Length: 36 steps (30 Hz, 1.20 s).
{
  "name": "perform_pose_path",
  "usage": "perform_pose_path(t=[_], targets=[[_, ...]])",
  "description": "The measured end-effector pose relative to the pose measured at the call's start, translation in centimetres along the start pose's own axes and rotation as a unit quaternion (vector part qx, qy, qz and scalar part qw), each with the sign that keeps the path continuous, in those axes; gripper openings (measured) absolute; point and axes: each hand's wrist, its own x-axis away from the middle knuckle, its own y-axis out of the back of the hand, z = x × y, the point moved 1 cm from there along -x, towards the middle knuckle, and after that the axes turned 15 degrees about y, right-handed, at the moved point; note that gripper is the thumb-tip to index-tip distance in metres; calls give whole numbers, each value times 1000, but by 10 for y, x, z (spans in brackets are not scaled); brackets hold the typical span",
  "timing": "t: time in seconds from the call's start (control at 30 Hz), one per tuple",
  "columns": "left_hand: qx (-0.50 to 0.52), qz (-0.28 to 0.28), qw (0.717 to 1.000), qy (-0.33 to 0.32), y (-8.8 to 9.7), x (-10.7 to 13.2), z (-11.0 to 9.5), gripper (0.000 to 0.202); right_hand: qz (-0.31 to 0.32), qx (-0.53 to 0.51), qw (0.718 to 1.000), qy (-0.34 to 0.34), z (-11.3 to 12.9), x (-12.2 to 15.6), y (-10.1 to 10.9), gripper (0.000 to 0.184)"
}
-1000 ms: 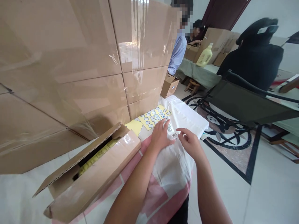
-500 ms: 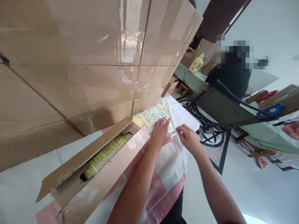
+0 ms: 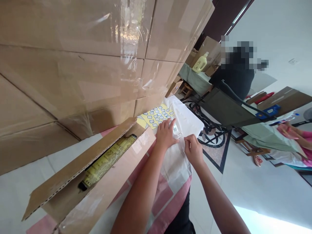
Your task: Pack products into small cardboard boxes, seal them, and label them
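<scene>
My left hand [image 3: 166, 134] lies on the table with its thumb and fingers around a small white, partly clear object [image 3: 177, 130], whose exact kind I cannot make out. Just to the right, my right hand [image 3: 194, 148] is closed in a pinch, a small gap away from that object. Whatever its fingertips hold, if anything, is too small to see. Beyond my left hand lies a yellow sheet [image 3: 156, 116] covered with pale, blue-edged stickers or labels. An opened cardboard box [image 3: 122, 172] stands left of my arms, with a yellow, printed package [image 3: 107, 162] inside.
Large taped cartons [image 3: 97, 74] form a wall on the left. A pink and white cloth [image 3: 168, 195] covers my table. Across the floor, a person in black [image 3: 234, 78] sits in a dark chair [image 3: 226, 107]. Another person's arm [image 3: 299, 136] shows at the right edge.
My right hand has drawn back slightly from the white object's end, leaving a gap. My left hand stays on the object. The view has shifted a little, showing more at the right.
</scene>
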Motion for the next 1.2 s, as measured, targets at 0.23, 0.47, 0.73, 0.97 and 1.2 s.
perform_pose_path(t=[0.23,0.47,0.73,0.97,1.2], targets=[[-14,6,1000,9,2,1,0,103,-119,-12,991,57,-6,22,-4,12],[-11,0,1000,3,1,1,1,104,-142,-19,988,50,-2,28,-8,12],[-7,3,1000,4,3,3,1,105,-122,-57,991,0,5,40,-20,13],[-28,0,1000,3,1,2,1,103,-84,-74,993,-49,2,48,-36,15],[-35,3,999,6,0,2,1,104,-91,-80,989,-87,1,54,-44,16]])
